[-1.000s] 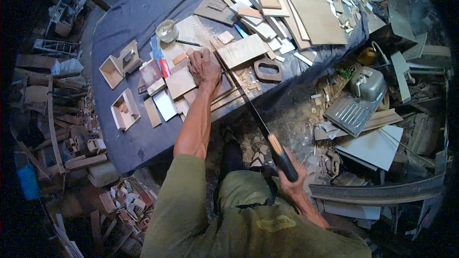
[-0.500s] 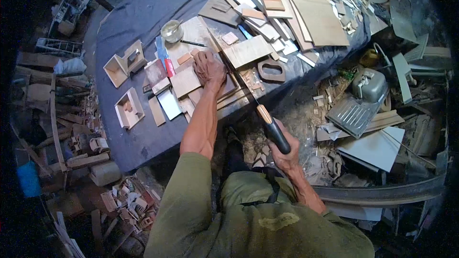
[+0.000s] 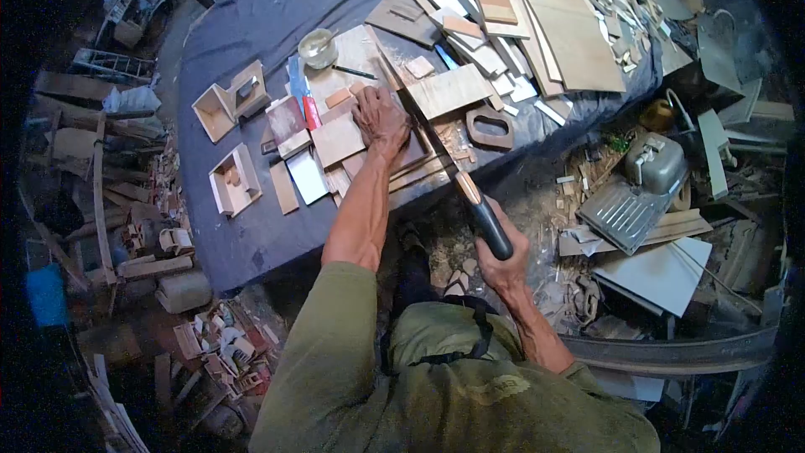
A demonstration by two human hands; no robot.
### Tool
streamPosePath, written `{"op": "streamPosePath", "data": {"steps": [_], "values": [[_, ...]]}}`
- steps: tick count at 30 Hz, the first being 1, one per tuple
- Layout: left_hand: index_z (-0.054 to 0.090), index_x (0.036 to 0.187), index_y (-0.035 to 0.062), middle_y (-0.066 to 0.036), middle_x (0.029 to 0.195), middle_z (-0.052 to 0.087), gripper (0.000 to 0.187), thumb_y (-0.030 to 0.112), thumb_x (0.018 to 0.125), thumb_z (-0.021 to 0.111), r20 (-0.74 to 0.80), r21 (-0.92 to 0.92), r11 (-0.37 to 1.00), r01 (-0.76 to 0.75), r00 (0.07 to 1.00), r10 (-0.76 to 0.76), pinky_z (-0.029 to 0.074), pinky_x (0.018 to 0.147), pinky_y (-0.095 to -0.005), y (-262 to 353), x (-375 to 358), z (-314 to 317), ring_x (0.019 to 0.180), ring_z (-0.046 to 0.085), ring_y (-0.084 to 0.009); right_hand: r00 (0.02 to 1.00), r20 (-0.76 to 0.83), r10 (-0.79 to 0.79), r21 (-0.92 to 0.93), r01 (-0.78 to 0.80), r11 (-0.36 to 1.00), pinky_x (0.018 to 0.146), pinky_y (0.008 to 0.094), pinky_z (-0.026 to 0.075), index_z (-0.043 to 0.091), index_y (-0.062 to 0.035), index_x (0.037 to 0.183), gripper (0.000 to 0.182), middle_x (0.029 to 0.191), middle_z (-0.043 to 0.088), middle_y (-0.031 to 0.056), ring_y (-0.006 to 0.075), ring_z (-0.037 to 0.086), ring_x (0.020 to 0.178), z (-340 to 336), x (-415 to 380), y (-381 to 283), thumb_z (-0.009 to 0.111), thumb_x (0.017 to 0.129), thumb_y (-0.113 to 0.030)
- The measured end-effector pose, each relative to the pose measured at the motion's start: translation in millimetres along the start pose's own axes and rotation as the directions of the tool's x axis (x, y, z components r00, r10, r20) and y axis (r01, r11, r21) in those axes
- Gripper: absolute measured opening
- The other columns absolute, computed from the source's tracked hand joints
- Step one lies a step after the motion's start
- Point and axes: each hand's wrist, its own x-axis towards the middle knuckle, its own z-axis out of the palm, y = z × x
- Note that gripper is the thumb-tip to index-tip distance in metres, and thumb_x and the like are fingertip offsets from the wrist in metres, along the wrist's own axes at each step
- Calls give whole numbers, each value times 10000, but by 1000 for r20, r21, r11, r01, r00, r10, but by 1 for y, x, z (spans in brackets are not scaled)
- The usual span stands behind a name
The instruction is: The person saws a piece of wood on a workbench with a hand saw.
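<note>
In the head view, my right hand (image 3: 505,256) is closed round the black and wood-coloured handle of a handsaw (image 3: 480,216). Its long dark blade slants away across the table, passing just right of my left hand (image 3: 381,122). With bent fingers, that hand presses down on wood pieces beside the blade; what lies under the palm is hidden. A light flat wooden block (image 3: 339,141) lies at its left, and a small reddish wood piece (image 3: 339,97) is near its fingertips. Right of the blade is a pale board (image 3: 450,91).
A loose wooden saw handle (image 3: 490,128) lies near the table's edge. A glass jar (image 3: 318,49), a red-and-blue tool (image 3: 309,107) and small open wooden boxes (image 3: 235,180) stand left. Boards (image 3: 562,29) and offcuts pile up at the back right. A metal sink (image 3: 625,211) sits among floor scrap.
The saw has slid slightly forward, away from me, along its line. My left hand stays on the wood. The whole view has shifted a little.
</note>
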Motion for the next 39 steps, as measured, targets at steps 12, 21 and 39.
{"op": "streamPosePath", "data": {"steps": [12,21,39], "values": [[574,1065,5,-179,1065,571,286,218,879,529,7,87,996,13,1000,-14,347,933,-482,-2,1,4,1075,513,-334,999,-5,-51,-64,51,997,676,276,509,542,-105,1421,678,896,687,112,121,589,691,9,-18,34,662,763,5],[622,968,58,-153,973,615,219,241,911,517,-6,106,993,-57,998,58,379,894,-468,-4,7,7,1002,554,-309,1000,-4,-15,14,15,1000,780,308,534,561,-110,1412,653,1082,720,143,155,677,888,6,-15,31,679,786,30],[660,898,55,-149,908,661,192,194,866,531,-16,63,998,-22,1000,23,412,848,-447,-9,16,17,950,594,-310,1000,-15,0,-21,0,1000,739,281,529,575,-30,1373,623,958,718,110,132,669,792,-32,-65,21,634,758,51]]}}
